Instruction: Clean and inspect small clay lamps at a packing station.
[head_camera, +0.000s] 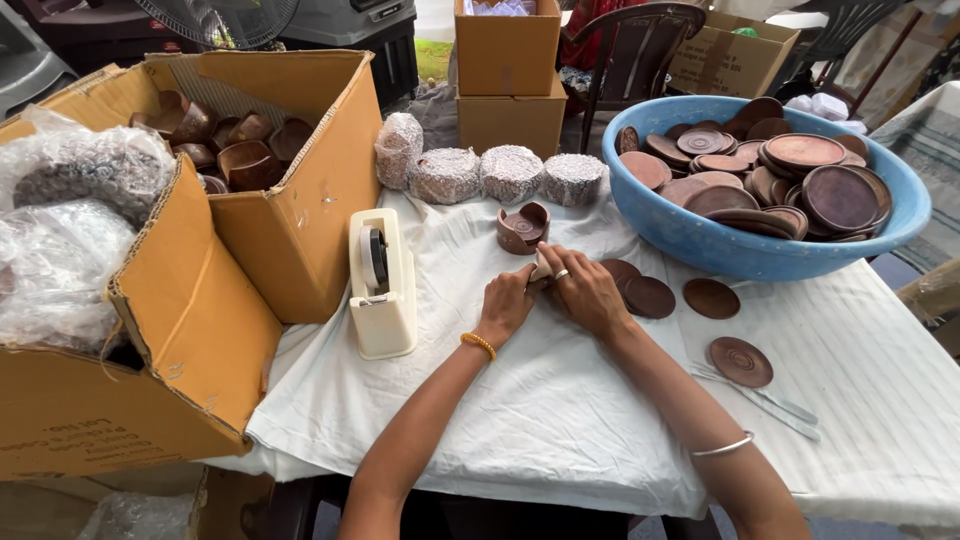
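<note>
Far to the left of the hands, an open cardboard box (290, 190) holds many bare brown wooden cups, and clear bubble wrap (60, 260) spills over a second carton; judging by that, much wrapping is left. Just left of the left hand (507, 303) stands a cream tape dispenser (382, 285). Beyond the hands, four bubble-wrapped bundles (490, 172) sit in a row, apparently finished pieces, with one unwrapped wooden cup (523, 228) in front of them. The left hand and the right hand (585, 290) meet, fingers pinched together on a small pale piece (541, 268), too hidden to identify. Right of the right hand lie loose brown wooden discs (650, 296), and farther right a blue basin (700, 235) is heaped with more. The worktop (560, 420) wears a white cloth; cartons and dark chairs stand behind.
</note>
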